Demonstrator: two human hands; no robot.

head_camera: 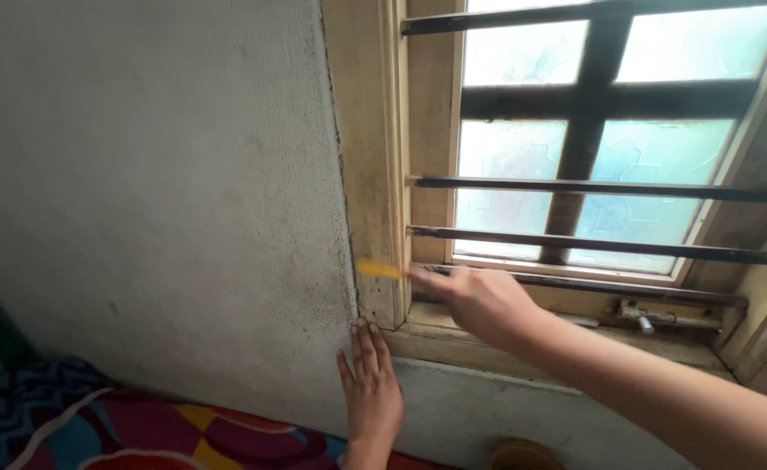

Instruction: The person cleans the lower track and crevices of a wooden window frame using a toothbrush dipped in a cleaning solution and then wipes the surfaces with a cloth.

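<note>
Head view. The right hand (479,300) is extended from 4 o'clock toward the frame (375,174) of the window (592,139). Its grip is pinched on a small yellow piece (378,269), blurred; its kind cannot be told. The piece is held at the frame's left edge, where the frame meets the wall (157,174), just left of centre.

The left hand (371,392) is laid flat on the wall at 6 o'clock, fingers (366,341) pressed together and pointed up, tips touching the frame's lower left corner. Nothing is held.

Dark horizontal bars (592,187) are seen across the frosted panes at 1 o'clock. A latch (662,312) is mounted on the sill (453,344) at 4 o'clock. Patterned cloth (96,426) is seen at 8 o'clock.
</note>
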